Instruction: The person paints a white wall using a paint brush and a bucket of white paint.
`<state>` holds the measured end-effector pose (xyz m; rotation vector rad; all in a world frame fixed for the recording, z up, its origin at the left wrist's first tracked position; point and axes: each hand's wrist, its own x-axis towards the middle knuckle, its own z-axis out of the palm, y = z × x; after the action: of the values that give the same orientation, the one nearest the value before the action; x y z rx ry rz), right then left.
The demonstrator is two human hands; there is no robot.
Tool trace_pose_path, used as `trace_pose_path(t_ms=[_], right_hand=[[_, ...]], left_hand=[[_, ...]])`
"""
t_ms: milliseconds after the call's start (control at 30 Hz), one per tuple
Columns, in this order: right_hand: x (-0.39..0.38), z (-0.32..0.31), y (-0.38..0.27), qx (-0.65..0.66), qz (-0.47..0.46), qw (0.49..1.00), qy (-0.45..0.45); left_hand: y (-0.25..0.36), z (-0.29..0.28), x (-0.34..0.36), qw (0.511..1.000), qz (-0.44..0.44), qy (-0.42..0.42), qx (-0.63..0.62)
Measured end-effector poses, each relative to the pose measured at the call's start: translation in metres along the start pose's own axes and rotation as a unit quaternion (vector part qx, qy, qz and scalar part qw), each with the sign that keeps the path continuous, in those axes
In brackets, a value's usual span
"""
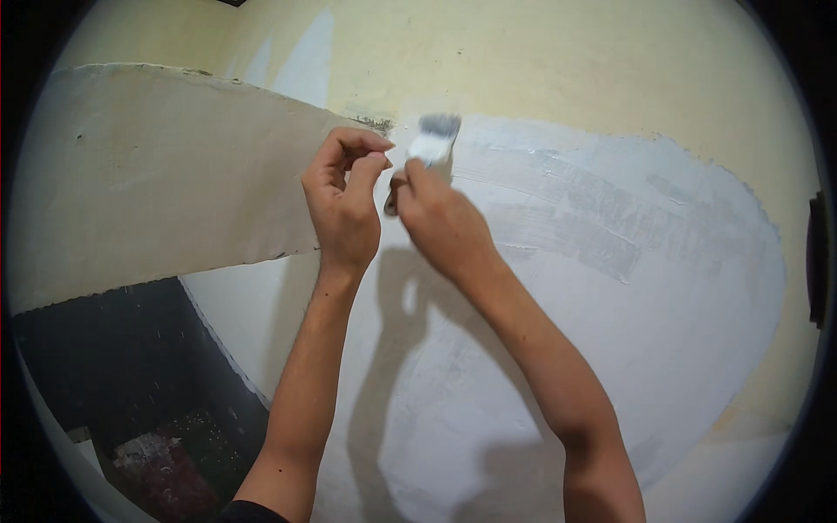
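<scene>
Holding a small paintbrush (431, 142) up against the wall (610, 78), the right hand (440, 218) has its fingers wrapped shut around the handle, knuckles facing the camera. The bristles point up and a bit right, and they look blurred, so I can't say exactly how hard they press on the surface. The brush head sits right at the top edge of the white painted patch (610, 288), where the fresh white meets the older yellowish paint.

The left hand (344, 196) is just beside the right one, nearly touching it. Its fingers are curled in with the thumb and fingertips pinched together close to the brush's ferrule, but whether they actually grip anything is too small to tell. It hovers over the corner where a cream-coloured slab (157, 174) juts out from the left, looks like the underside of a stair or a ledge, rough at the edges with a dark chipped spot near the hands.

The white patch covers most of the middle and right of the wall, with greyish wet streaks running sideways to the right of the brush. Both forearms throw a shadow on the white area below. Down at the lower left there's a dark opening (148, 383) with some speckled, reddish stuff at the bottom, too dim to make out.
</scene>
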<state>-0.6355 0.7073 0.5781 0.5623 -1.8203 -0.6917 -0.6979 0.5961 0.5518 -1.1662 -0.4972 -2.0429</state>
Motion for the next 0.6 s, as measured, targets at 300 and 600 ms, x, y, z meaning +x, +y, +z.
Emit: trace_pose_path(t_ms=[300,600], right_hand=[[0.021,-0.038,0.015,-0.125,-0.043,0.989,0.064],[-0.01,-0.046,-0.012,-0.015,0.019,0.998,-0.064]], left_hand=[[0.015,0.01,0.008,0.999,0.016,-0.008,-0.049],[0.007,0.01,-0.004,0.999,0.011,-0.032,-0.006]])
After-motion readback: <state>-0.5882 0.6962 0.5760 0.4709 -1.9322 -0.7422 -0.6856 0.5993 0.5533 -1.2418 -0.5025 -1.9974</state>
